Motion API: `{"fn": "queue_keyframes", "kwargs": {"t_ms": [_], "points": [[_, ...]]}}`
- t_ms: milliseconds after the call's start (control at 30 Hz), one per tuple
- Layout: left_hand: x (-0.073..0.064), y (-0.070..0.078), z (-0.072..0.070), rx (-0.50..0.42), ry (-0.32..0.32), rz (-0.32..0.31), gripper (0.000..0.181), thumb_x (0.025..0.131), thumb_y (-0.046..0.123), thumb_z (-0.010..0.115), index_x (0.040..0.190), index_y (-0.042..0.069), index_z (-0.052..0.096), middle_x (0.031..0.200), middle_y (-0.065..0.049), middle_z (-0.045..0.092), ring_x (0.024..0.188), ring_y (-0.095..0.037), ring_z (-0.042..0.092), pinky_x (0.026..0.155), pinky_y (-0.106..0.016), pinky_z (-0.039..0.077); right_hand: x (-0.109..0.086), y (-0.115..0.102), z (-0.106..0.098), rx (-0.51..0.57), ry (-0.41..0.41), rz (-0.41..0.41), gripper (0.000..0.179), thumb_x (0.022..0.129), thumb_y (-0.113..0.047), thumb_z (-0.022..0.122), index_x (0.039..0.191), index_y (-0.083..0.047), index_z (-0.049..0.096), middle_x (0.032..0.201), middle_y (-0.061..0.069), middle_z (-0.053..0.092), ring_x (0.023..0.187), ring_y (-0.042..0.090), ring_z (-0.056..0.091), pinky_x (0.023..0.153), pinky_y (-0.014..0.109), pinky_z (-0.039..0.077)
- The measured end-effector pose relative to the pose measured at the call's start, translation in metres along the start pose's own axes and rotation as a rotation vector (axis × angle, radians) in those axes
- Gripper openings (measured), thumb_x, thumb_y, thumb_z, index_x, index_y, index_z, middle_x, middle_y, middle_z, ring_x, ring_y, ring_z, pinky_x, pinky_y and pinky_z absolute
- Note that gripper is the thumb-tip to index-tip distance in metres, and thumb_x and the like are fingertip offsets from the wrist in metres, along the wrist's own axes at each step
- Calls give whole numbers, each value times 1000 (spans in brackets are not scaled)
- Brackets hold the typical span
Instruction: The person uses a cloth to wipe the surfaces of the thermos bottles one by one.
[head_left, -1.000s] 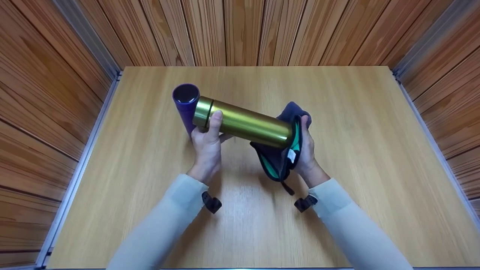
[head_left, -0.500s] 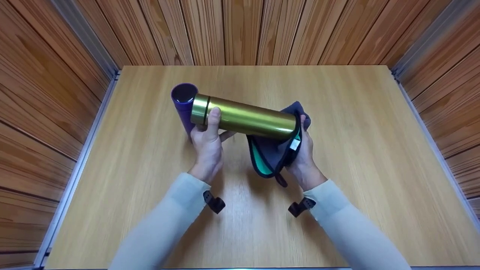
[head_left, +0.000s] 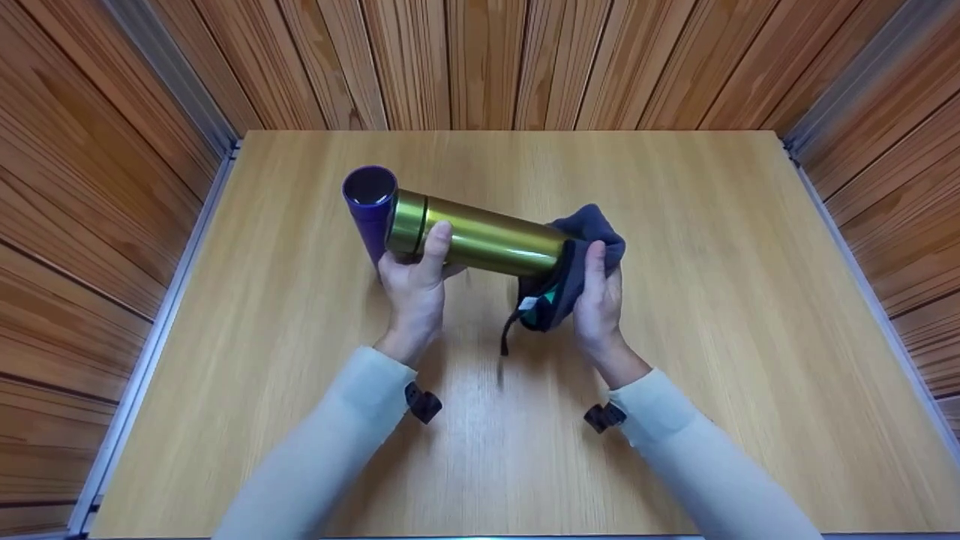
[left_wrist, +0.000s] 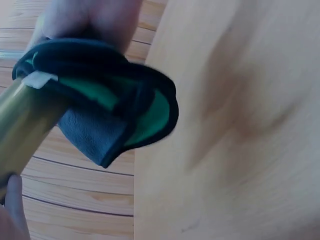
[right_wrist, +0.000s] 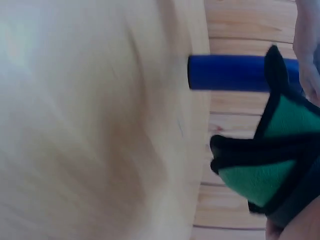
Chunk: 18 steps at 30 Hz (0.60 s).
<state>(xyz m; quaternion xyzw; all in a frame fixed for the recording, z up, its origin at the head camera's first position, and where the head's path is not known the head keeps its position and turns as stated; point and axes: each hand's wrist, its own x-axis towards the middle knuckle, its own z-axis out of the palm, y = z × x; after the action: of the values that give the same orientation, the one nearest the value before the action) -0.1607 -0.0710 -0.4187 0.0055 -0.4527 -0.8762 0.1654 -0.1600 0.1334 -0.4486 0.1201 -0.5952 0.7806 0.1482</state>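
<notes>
My left hand [head_left: 415, 296] grips a shiny gold-green bottle [head_left: 495, 238] near its lid, thumb on top. Tilted slightly down to the right, the bottle has its base end inside the fold of a dark grey cloth [head_left: 589, 225]. Black edging, a green inner side [left_wrist: 156, 115] and a white label [left_wrist: 40, 79] show on this cloth in the left wrist view. With the thumb on top, my right hand [head_left: 600, 304] holds the cloth around the bottle's base, which is hidden. A dark strap hangs from the cloth.
Behind the bottle's lid a purple bottle [head_left: 370, 214] with a dark top stands upright on the wooden table [head_left: 750, 315]; it looks blue in the right wrist view. Wood-plank walls [head_left: 484, 67] enclose the table at the back and both sides.
The cloth has been turned by my right hand and now wraps over the bottle's base; my right thumb has come onto its near face. The left hand keeps its hold on the bottle.
</notes>
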Motion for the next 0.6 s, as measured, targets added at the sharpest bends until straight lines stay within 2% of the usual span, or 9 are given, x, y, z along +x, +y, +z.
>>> {"fn": "queue_keyframes", "kwargs": {"t_ms": [67,200,333,467,600], "points": [[0,1,-2,1,-19,1,53,83,29,85,118,5,53,106,-13,59,92,-24,65,75,-44,61,4,-4,-5,-4,-58,25,39,112,-30,28,132,-5,51,123,17,60,109,31,56,97,37,45],[2,4,-4,29,-55,-17,72,74,46,92,119,5,53,106,-13,59,93,-23,65,76,-43,61,12,-13,-12,37,-123,153,32,111,-29,36,123,-8,56,115,14,62,102,26,57,91,35,47],[2,4,-3,37,-60,-52,79,69,53,92,120,4,55,106,-13,61,91,-22,66,74,-41,61,18,-20,-16,103,-132,249,29,110,-33,40,113,-11,59,104,8,61,92,22,57,83,32,47],[1,3,0,29,-19,-74,84,64,59,92,118,5,58,104,-12,63,87,-22,66,68,-38,61,20,-24,-16,170,-129,318,33,109,-39,42,103,-13,60,93,5,62,85,21,59,77,31,47],[1,3,4,29,7,-83,84,61,62,92,115,5,61,101,-11,64,85,-21,66,65,-36,60,19,-28,-15,208,-55,448,38,106,-50,46,95,-17,62,91,2,63,83,20,61,74,30,48]]}}
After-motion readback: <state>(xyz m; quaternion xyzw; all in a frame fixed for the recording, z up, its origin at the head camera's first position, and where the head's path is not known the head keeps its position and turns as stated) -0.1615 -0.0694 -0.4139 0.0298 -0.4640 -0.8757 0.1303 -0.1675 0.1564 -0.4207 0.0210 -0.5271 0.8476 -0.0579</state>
